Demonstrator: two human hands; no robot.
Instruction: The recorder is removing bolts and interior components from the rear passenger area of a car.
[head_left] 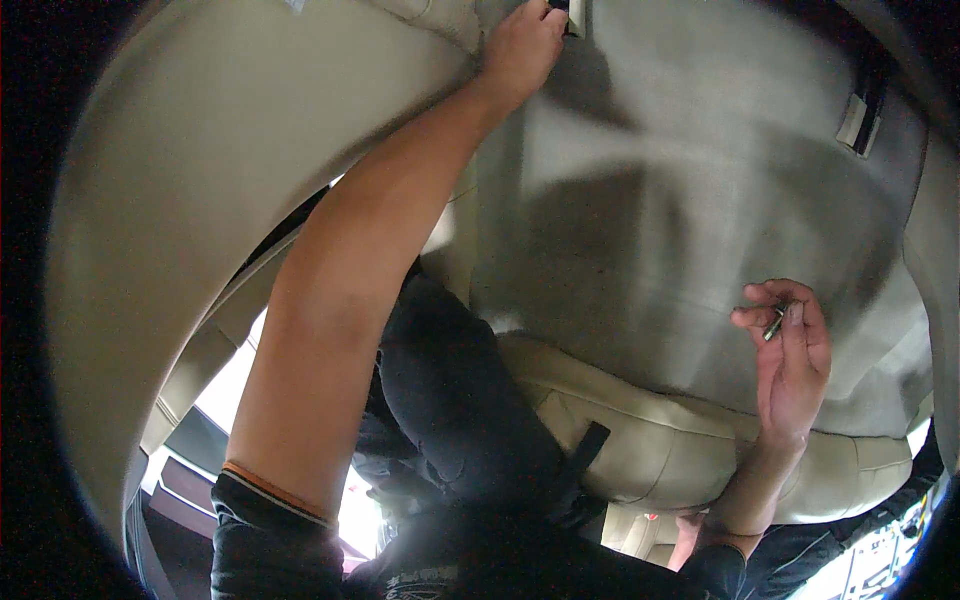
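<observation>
Fingers first: your right hand (790,365), at about four o'clock in the view, is raised with the palm turned toward you. Its thumb and forefinger are pinched on a small metal piece (774,322), a short silvery thing that may be a screw or clip; it is too small to tell which. The piece sits at the very fingertips, slanted, with its upper end by the forefinger tip and its lower end toward the palm. The other fingers of that hand curl loosely behind it.

Your left hand (522,45) is up at twelve o'clock, the bare forearm running from seven o'clock diagonally across the view. Its fingers are bent and pressed against a small dark fitting (562,8) set in a pale frame in the grey roof lining (680,190). The fitting is right at the fingertips and partly cut off by the upper edge, so you cannot tell whether the fingers grip it or only touch it.

At two o'clock a second dark and pale fitting (864,112) sits in the lining, well apart from both hands. A beige seat (650,440) lies below the right hand at five o'clock, and a broad beige panel (200,180) curves across ten o'clock. Your dark trouser leg (460,400) fills the middle at six o'clock.
</observation>
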